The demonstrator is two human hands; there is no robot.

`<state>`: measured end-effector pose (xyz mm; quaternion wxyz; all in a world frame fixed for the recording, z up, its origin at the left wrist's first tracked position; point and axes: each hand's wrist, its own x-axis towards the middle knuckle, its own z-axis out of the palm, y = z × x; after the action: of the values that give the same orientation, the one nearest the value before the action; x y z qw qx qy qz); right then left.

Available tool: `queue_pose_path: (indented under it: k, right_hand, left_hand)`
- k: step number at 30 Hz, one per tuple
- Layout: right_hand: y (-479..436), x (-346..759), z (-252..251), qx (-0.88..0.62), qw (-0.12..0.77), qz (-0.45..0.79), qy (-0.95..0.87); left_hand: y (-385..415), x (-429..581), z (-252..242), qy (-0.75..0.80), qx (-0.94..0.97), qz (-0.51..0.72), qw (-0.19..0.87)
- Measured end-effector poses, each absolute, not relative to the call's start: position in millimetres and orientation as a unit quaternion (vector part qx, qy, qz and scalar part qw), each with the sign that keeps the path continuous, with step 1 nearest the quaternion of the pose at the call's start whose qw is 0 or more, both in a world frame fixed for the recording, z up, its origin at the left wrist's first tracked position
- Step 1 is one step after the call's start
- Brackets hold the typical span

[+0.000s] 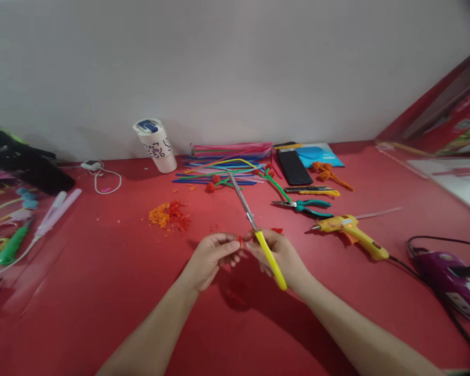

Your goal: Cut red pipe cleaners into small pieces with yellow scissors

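Note:
Between thumb and finger, my left hand [215, 257] pinches a small red piece [240, 241] above the red table. My right hand [278, 256] is close beside it, fingers curled, with yellow-handled scissors [269, 256] lying across it. The scissor blades point up and away, toward the pipe cleaners [231, 151], and look closed. The right fingertips meet near the red piece; whether they touch it is unclear. Beyond my left hand sits a pile of orange and red clippings [166, 215]. Another bit of red [277, 230] shows just behind my right hand.
A white tumbler [156, 146] stands near the wall. To the right are a phone [295, 167], green pliers [303, 206], a yellow glue gun [348, 230] with its cord and a purple power strip [450, 277]. A pink hair straightener [57, 214] lies left.

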<state>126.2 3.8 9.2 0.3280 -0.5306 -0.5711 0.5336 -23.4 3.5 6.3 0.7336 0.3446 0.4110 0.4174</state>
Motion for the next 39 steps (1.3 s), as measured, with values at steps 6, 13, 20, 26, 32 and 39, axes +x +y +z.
queue_pose_path:
  k: [6, 13, 20, 26, 32, 39]
  right_hand:
    - [2.8, 128.5, 8.7, -0.490, 0.347, 0.630, -0.492]
    - [3.4, 127.7, 11.1, -0.517, 0.328, 0.566, -0.552]
    - [6.6, 139.2, 9.1, -0.571, 0.253, 0.358, -0.694]
    - [2.4, 142.1, 7.4, -0.570, 0.086, 0.166, -0.800]
    - [0.5, 139.3, 3.8, -0.557, 0.036, 0.111, -0.822]
    - [-0.2, 139.3, 0.8, -0.550, 0.032, 0.086, -0.830]
  left_hand:
    - [0.0, -18.2, 5.8, 0.417, 0.372, 0.367, 0.744]
    - [1.3, -14.7, -0.1, 0.486, 0.460, 0.393, 0.631]
    - [7.7, -23.3, -0.5, 0.516, 0.367, 0.482, 0.606]
    - [17.4, -36.9, 0.1, 0.493, 0.296, 0.573, 0.584]
    - [19.2, -39.2, 3.4, 0.483, 0.293, 0.605, 0.561]
    - [19.4, -40.8, 1.1, 0.480, 0.290, 0.611, 0.559]
